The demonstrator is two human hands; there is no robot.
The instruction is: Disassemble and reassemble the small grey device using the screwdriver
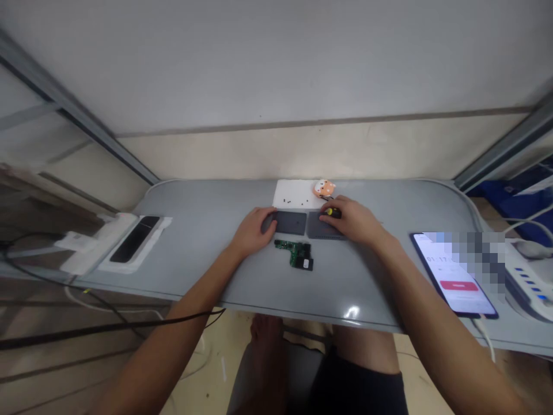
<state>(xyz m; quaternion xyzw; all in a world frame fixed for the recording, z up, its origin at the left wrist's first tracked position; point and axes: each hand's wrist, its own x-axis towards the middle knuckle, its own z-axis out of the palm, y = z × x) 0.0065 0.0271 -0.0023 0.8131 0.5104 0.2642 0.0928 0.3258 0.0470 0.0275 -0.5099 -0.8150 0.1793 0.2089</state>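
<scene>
My left hand rests on the grey table with its fingers curled on the left edge of a dark grey case half. My right hand is closed round a small screwdriver with a yellow and black handle, above a second dark grey case half. A green circuit board lies just in front of the two halves. Behind them sits a white pad with a few small dark screws on it.
A small orange and white figure stands at the pad's right corner. A phone with a lit screen lies at the right, beside a white power strip. At the left, a dark phone lies on white packaging. Cables hang below the table edge.
</scene>
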